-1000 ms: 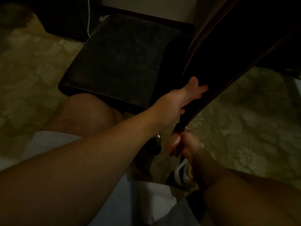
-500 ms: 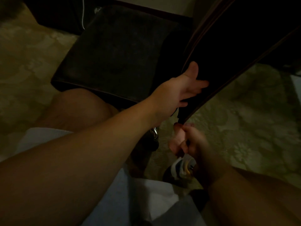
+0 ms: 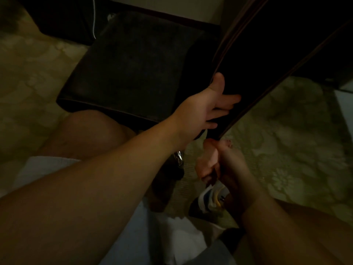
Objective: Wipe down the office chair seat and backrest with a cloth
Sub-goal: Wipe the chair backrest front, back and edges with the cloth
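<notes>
Bare left hand, right hand, bare forearms, knee, pale shorts

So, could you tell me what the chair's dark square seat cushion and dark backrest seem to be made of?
The dark square seat cushion looks like napped fabric, perhaps velvet: matt, mottled, with a piped edge. The dark backrest seems upholstered, with brownish piping, though dim light hides its surface.
</notes>
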